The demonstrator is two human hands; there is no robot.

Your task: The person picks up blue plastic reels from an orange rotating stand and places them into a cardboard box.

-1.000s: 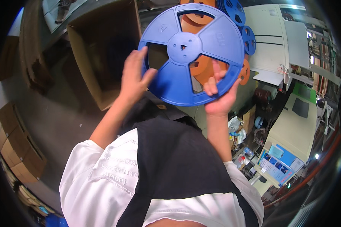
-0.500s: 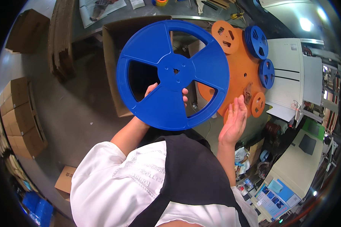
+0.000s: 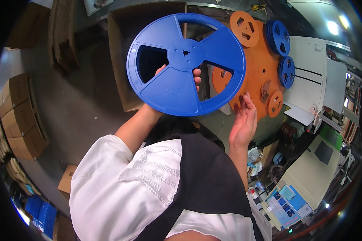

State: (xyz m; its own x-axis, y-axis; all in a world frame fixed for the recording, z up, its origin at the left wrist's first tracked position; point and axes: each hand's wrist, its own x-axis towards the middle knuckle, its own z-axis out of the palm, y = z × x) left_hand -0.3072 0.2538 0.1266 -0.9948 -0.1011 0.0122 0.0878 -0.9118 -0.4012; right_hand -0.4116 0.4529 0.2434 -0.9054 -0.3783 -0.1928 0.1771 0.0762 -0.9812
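Note:
A large blue plastic reel with three open windows is held up in front of me, tilted a little. My left hand grips it from behind and below; its fingertips show in the windows near the hub, and the rest is hidden behind the disc. Beside the reel's lower right rim, my right hand is raised with its palm up and fingers spread, holding nothing. Behind the reel stands an open cardboard box, partly covered by it.
On the right, an orange round plate bears smaller orange reels and stacked blue reels. A white cabinet stands beyond it. Cardboard cartons are piled at far left, with flattened cardboard leaning behind.
The blue reel has moved slightly up in view and tilted, its underside features now facing me more. My right hand has shifted left toward the rim, its fingers curling a little and the palm turning upward.

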